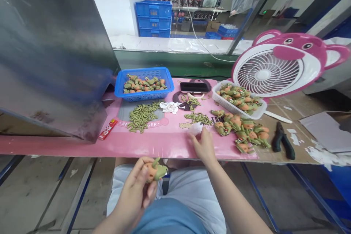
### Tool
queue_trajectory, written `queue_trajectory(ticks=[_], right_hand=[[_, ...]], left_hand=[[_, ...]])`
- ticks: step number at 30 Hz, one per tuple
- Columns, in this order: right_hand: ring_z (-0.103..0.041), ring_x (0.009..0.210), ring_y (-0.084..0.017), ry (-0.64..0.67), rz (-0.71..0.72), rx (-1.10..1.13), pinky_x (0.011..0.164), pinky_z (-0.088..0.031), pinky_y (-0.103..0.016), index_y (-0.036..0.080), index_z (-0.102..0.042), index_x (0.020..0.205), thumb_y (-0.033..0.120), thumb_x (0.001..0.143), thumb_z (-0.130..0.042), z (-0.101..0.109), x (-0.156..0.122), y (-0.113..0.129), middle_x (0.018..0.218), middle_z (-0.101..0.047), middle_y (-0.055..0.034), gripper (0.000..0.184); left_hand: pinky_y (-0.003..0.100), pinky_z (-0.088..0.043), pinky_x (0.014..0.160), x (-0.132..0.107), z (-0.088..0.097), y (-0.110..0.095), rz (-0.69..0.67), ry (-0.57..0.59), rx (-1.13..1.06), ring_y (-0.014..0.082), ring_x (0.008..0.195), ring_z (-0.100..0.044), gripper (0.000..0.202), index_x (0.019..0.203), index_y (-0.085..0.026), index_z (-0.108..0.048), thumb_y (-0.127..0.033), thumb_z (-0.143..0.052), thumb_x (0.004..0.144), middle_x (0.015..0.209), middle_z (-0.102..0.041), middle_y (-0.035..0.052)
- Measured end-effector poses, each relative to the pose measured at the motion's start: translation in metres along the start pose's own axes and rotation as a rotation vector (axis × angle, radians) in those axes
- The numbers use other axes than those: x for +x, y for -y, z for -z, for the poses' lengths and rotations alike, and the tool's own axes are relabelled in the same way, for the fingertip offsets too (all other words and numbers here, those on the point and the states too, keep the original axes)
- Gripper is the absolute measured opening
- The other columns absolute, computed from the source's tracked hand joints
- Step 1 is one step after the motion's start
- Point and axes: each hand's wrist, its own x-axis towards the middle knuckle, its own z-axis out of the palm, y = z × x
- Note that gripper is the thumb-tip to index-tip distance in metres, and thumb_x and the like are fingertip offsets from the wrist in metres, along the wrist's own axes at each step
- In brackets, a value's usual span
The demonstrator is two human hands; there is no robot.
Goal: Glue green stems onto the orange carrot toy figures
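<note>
My left hand (137,186) holds a small green and orange toy figure (157,170) low over my lap, below the table edge. My right hand (203,145) reaches onto the pink mat (164,142) and pinches a small white wad (196,128) between its fingertips. Just right of that hand lies a heap of the same toy figures (241,129). Small green pieces lie in a pile (141,116) at the mat's left and in a smaller pile (197,117) near the right hand.
A blue basket (144,95) and a white basket (219,99) both hold figures. Behind them lie a phone (194,87) and a white cloth (170,107). A pink bear-shaped fan (276,66) stands right, black pliers (282,140) beside the heap, a red packet (108,129) left.
</note>
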Motion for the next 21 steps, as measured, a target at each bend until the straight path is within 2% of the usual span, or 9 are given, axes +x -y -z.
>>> queue_trajectory(ticks=[2, 5, 9, 12, 15, 18, 21], right_hand=[[-0.044, 0.077, -0.025, 0.076, -0.007, 0.029, 0.074, -0.037, -0.043, 0.020, -0.044, 0.078, 0.047, 0.073, -0.049, 0.000, -0.016, 0.005, 0.073, -0.046, -0.0045, 0.028], [-0.049, 0.077, -0.022, 0.204, 0.014, 0.117, 0.070, -0.041, -0.035, 0.020, -0.044, 0.087, 0.047, 0.080, -0.042, 0.008, -0.049, 0.019, 0.079, -0.048, -0.0039, 0.028], [-0.051, 0.061, -0.015, 0.336, 0.053, 0.318, 0.055, -0.043, -0.024, 0.023, -0.041, 0.099, 0.040, 0.081, -0.051, 0.027, -0.082, 0.042, 0.073, -0.052, 0.0015, 0.027], [-0.057, 0.064, -0.015, 0.278, 0.151, 0.291, 0.055, -0.046, -0.022, 0.022, -0.050, 0.101, 0.036, 0.080, -0.057, 0.041, -0.087, 0.056, 0.079, -0.059, -0.0007, 0.026], [-0.060, 0.072, -0.017, 0.182, 0.227, 0.247, 0.059, -0.049, -0.022, 0.022, -0.058, 0.099, 0.040, 0.079, -0.059, 0.051, -0.087, 0.067, 0.086, -0.061, -0.0034, 0.027], [-0.059, 0.064, -0.017, 0.139, 0.291, 0.291, 0.051, -0.047, -0.023, 0.020, -0.058, 0.098, 0.045, 0.080, -0.057, 0.054, -0.088, 0.077, 0.079, -0.061, -0.0046, 0.031], [-0.051, 0.050, -0.016, 0.148, 0.499, 0.325, 0.043, -0.040, -0.027, 0.015, -0.057, 0.101, 0.040, 0.083, -0.053, 0.051, -0.090, 0.082, 0.065, -0.055, -0.0044, 0.031]], left_hand=[[0.012, -0.014, 0.034, 0.000, 0.000, 0.002, 0.086, 0.002, -0.087, 0.0004, 0.031, -0.014, 0.046, 0.080, -0.019, -0.047, -0.059, -0.065, 0.066, 0.039, -0.038, -0.0112], [0.012, -0.009, 0.032, -0.002, 0.004, 0.008, 0.254, -0.024, -0.175, 0.0003, 0.031, -0.013, 0.054, 0.082, -0.019, -0.046, -0.058, -0.073, 0.055, 0.038, -0.040, -0.0109], [0.011, -0.006, 0.031, -0.003, 0.008, 0.015, 0.418, -0.093, -0.229, 0.0009, 0.032, -0.018, 0.061, 0.079, -0.020, -0.043, -0.053, -0.080, 0.043, 0.040, -0.043, -0.0095], [0.012, -0.006, 0.031, -0.002, 0.009, 0.016, 0.467, -0.096, -0.252, 0.0014, 0.032, -0.020, 0.062, 0.077, -0.020, -0.042, -0.051, -0.082, 0.040, 0.040, -0.043, -0.0094], [0.012, -0.007, 0.030, -0.003, 0.008, 0.015, 0.428, -0.088, -0.205, 0.0009, 0.031, -0.017, 0.059, 0.079, -0.020, -0.044, -0.053, -0.079, 0.044, 0.039, -0.042, -0.0100], [0.013, -0.008, 0.030, -0.004, 0.008, 0.015, 0.377, -0.058, -0.137, 0.0007, 0.030, -0.014, 0.056, 0.077, -0.018, -0.046, -0.058, -0.074, 0.050, 0.038, -0.039, -0.0108], [0.013, -0.008, 0.030, -0.004, 0.008, 0.018, 0.342, -0.045, -0.078, 0.0017, 0.029, -0.012, 0.054, 0.076, -0.019, -0.046, -0.062, -0.069, 0.054, 0.034, -0.035, -0.0118]])
